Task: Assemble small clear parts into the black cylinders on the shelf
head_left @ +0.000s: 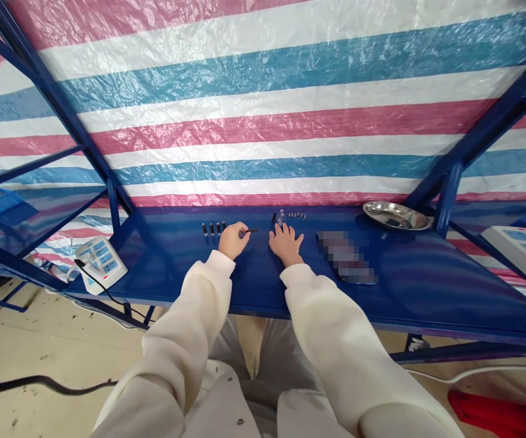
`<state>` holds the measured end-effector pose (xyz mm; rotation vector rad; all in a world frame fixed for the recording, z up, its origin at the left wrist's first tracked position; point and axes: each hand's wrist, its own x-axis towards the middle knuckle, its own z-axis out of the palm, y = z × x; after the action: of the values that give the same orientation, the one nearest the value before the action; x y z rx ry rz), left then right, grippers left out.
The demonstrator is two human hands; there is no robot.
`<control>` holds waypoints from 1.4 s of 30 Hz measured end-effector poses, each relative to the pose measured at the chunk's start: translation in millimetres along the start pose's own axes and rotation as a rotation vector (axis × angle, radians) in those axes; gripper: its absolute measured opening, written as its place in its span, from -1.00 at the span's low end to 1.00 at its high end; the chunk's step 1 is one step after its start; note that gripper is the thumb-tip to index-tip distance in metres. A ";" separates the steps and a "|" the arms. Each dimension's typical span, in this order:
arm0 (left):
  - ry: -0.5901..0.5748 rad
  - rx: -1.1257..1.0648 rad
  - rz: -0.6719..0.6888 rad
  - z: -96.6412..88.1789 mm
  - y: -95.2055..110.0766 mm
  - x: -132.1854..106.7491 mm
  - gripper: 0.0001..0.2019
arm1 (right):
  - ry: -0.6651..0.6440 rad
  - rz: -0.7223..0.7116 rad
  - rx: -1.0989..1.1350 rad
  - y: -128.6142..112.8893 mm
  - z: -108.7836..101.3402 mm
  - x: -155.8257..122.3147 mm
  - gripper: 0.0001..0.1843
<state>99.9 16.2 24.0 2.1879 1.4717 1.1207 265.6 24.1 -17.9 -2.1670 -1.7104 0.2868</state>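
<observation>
My left hand (234, 239) is closed, its thumb and fingers pinching a slim dark stick-like piece (251, 230) that points right. Just beyond it stands a row of several small black cylinders (211, 229) with pale tops. My right hand (286, 243) rests low over the table with fingers spread. Its fingertips are close to a small clear piece (281, 214) and a small black piece (274, 217); whether they touch is too small to tell. Several tiny silvery parts (296, 216) lie in a line past the right fingers.
A blurred-out flat object (347, 258) lies right of my right hand on the blue table (263, 280). Farther right is a shiny metal dish (396, 216). White power strips sit at the left (101, 264) and right ends. Blue frame posts and a striped sheet (263, 134) bound the back.
</observation>
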 end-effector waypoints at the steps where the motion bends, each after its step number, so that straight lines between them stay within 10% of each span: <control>1: 0.021 -0.057 -0.014 0.8 -4.7 -2.9 -0.96 | -0.011 0.004 -0.009 -0.2 -0.2 0.7 -0.44; 15: 0.182 -0.259 -0.121 5.2 -21.3 -14.9 -0.95 | -0.007 -0.076 0.025 1.2 -0.2 -8.8 -0.49; 24: 0.212 -0.310 -0.164 6.1 -23.1 -15.3 -0.93 | 0.189 -0.411 0.389 -9.4 -6.7 -14.5 -0.72; 42: 0.244 -0.386 -0.189 10.0 -33.1 -12.4 -0.86 | 0.126 -0.327 1.000 -6.2 -3.2 -6.1 -0.72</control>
<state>82.9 21.8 -8.1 1.6656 1.3773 1.4994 259.8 19.0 -12.8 -1.1405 -1.3658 0.7074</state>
